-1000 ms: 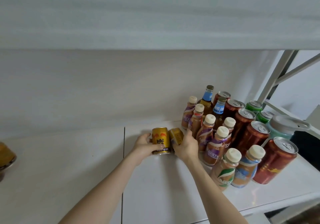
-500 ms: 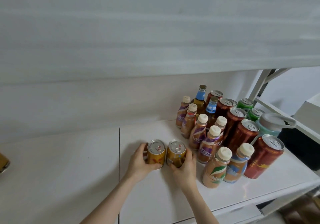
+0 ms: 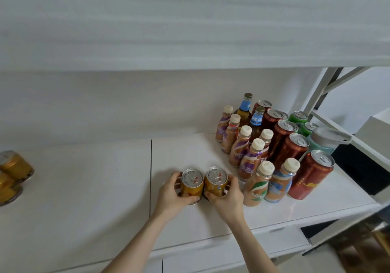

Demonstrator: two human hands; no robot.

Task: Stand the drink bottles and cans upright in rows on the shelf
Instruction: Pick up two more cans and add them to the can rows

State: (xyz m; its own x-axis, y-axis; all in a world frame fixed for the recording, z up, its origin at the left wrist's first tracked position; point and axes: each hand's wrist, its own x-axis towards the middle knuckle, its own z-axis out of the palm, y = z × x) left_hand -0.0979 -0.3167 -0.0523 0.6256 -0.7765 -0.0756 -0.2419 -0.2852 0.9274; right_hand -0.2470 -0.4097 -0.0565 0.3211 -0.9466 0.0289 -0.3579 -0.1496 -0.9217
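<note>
Two short gold cans stand upright side by side on the white shelf (image 3: 84, 188). My left hand (image 3: 172, 192) is wrapped around the left gold can (image 3: 192, 183). My right hand (image 3: 228, 196) grips the right gold can (image 3: 215, 181). The cans touch each other. Just to their right stand rows of upright coffee bottles (image 3: 251, 161) with cream caps, two blue-labelled glass bottles (image 3: 245, 110), tall red cans (image 3: 310, 175) and green cans (image 3: 298, 117).
Several more gold cans (image 3: 12, 167) lie on their sides at the shelf's far left edge. A teal jug with a grey lid (image 3: 325, 137) stands behind the red cans. An upper shelf board (image 3: 190, 30) hangs overhead. White frame struts (image 3: 316, 91) rise at the right.
The two gold cans went from tipped in my hands to standing upright on the shelf, and came nearer the front edge. Both hands still hold them.
</note>
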